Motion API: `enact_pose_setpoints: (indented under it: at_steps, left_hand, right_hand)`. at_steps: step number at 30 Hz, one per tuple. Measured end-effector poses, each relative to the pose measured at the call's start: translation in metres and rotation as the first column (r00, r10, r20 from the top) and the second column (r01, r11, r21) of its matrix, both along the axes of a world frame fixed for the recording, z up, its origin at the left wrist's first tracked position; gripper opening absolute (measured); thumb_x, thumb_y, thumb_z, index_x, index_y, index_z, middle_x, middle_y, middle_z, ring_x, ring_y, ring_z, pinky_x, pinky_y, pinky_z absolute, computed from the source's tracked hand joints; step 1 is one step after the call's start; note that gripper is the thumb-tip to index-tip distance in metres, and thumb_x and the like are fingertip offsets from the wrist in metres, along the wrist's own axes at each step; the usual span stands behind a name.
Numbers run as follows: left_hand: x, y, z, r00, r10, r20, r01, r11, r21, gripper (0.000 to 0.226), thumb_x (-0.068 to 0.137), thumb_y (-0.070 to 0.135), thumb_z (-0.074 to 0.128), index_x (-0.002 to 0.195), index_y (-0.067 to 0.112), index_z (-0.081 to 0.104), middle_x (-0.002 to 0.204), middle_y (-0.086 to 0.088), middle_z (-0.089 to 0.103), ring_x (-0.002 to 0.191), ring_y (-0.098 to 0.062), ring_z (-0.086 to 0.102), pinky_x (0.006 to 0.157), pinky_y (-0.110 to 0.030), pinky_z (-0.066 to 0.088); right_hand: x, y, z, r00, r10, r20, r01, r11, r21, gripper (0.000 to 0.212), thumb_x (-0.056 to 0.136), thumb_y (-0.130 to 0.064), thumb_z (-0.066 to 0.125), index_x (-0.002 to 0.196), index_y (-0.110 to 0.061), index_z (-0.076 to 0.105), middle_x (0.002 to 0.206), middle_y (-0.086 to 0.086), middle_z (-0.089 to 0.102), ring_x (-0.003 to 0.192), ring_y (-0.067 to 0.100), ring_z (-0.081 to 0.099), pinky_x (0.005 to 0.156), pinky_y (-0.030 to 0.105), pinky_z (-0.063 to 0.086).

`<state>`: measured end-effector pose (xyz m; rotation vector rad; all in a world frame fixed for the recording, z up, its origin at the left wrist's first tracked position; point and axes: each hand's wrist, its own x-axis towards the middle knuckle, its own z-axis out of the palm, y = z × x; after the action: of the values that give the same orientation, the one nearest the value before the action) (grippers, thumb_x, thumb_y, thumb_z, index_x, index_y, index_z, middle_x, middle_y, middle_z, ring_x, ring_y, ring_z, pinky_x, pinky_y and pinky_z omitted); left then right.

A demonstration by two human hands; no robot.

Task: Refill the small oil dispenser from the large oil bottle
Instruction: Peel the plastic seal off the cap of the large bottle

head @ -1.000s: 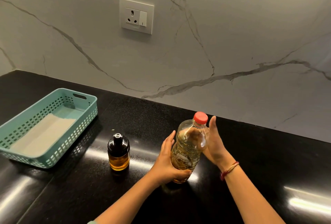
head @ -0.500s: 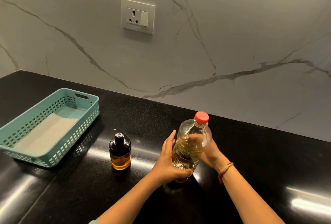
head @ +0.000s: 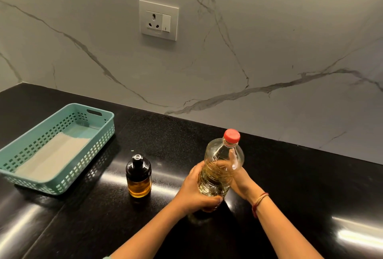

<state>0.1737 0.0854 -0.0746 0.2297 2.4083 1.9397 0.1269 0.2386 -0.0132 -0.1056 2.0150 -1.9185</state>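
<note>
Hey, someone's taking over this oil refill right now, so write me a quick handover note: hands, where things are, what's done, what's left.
Hands: the left hand grips the large oil bottle low on its body; the right hand holds it from the far side.
The bottle is about upright at the black counter, with its red cap on.
The small oil dispenser stands apart to its left, black lid on, some oil inside.
Done: bottle in hand. Left: open both, pour, close both.
</note>
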Motion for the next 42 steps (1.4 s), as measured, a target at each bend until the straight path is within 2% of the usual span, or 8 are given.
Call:
enact_pose_setpoints:
  at_steps: [6,12,15,18,20,25,32,42]
  left_hand:
    - [-0.002,-0.002,0.001,0.999,0.034,0.015,-0.034,0.999,-0.003,0.085,0.053,0.034,0.088,0.129,0.033,0.049,0.125,0.004,0.059,0.115,-0.008,0.059,0.099,-0.041,0.050]
    - [-0.002,-0.003,0.003,0.999,0.039,0.001,-0.039,0.999,-0.025,0.079,0.052,0.036,0.089,0.120,0.048,0.049,0.121,0.006,0.060,0.113,-0.007,0.060,0.098,-0.040,0.050]
    - [-0.001,-0.004,0.009,0.999,0.035,-0.011,-0.035,0.998,-0.048,0.077,0.050,0.042,0.089,0.116,0.050,0.049,0.120,0.010,0.058,0.110,-0.004,0.059,0.096,-0.035,0.051]
    - [0.006,-0.007,0.012,0.999,0.026,0.023,-0.024,0.997,-0.072,0.078,0.043,0.053,0.086,0.110,0.052,0.045,0.120,0.015,0.051,0.110,0.003,0.053,0.093,-0.021,0.046]
    - [0.011,-0.010,0.004,0.998,0.006,0.062,0.000,0.995,-0.099,0.084,0.040,0.061,0.086,0.112,0.052,0.044,0.122,0.014,0.051,0.112,0.002,0.052,0.097,-0.025,0.046]
    - [0.014,-0.016,0.007,0.985,-0.063,0.162,0.071,0.996,-0.045,0.095,0.042,0.070,0.085,0.124,0.043,0.047,0.127,0.008,0.057,0.116,-0.005,0.056,0.103,-0.037,0.047]
    - [0.035,-0.016,0.058,0.999,-0.008,-0.041,0.012,0.995,0.100,0.088,0.059,0.072,0.069,0.136,0.050,0.032,0.139,0.023,0.041,0.124,0.016,0.041,0.090,-0.001,0.037]
    - [0.037,-0.012,0.012,0.997,-0.014,0.077,0.017,0.999,-0.037,0.070,0.065,0.083,0.056,0.125,0.052,0.038,0.133,0.016,0.050,0.124,0.004,0.046,0.108,-0.031,0.040]
  right_hand:
    - [0.019,0.011,0.027,0.989,-0.052,-0.135,0.059,0.997,0.051,0.071,0.082,-0.076,0.035,0.124,-0.024,0.061,0.126,0.010,0.063,0.124,0.026,0.054,0.106,0.042,0.041]
    - [0.038,0.009,0.082,0.902,0.130,-0.412,-0.111,0.991,0.070,0.109,0.048,-0.084,0.065,0.139,-0.032,0.038,0.138,-0.013,0.052,0.126,0.002,0.049,0.093,0.014,0.045]
    - [0.037,-0.005,0.091,0.877,0.147,-0.457,-0.084,0.984,0.156,0.099,0.047,-0.075,0.073,0.134,-0.038,0.043,0.131,-0.012,0.054,0.118,-0.003,0.053,0.088,0.012,0.046]
    - [0.036,-0.015,0.085,0.847,0.098,-0.522,0.026,0.974,0.225,0.069,0.058,-0.060,0.077,0.119,-0.037,0.056,0.120,-0.008,0.061,0.113,0.006,0.058,0.094,0.032,0.051]
    - [0.037,-0.017,0.081,0.837,0.051,-0.545,0.070,0.977,0.199,0.054,0.063,-0.050,0.076,0.112,-0.032,0.061,0.113,-0.006,0.064,0.109,0.013,0.061,0.094,0.045,0.051]
    - [0.039,-0.021,0.076,0.803,-0.018,-0.596,0.145,0.976,0.165,0.044,0.066,-0.043,0.073,0.107,-0.032,0.061,0.108,0.000,0.065,0.102,0.016,0.063,0.089,0.046,0.053]
    - [0.037,-0.024,0.071,0.775,-0.043,-0.631,0.165,0.977,0.136,0.044,0.068,-0.044,0.072,0.108,-0.030,0.060,0.108,0.003,0.064,0.102,0.018,0.063,0.087,0.042,0.054]
    - [0.037,-0.026,0.068,0.751,-0.066,-0.657,0.182,0.977,0.110,0.039,0.068,-0.042,0.071,0.105,-0.035,0.060,0.107,-0.001,0.064,0.101,0.013,0.062,0.085,0.021,0.051]
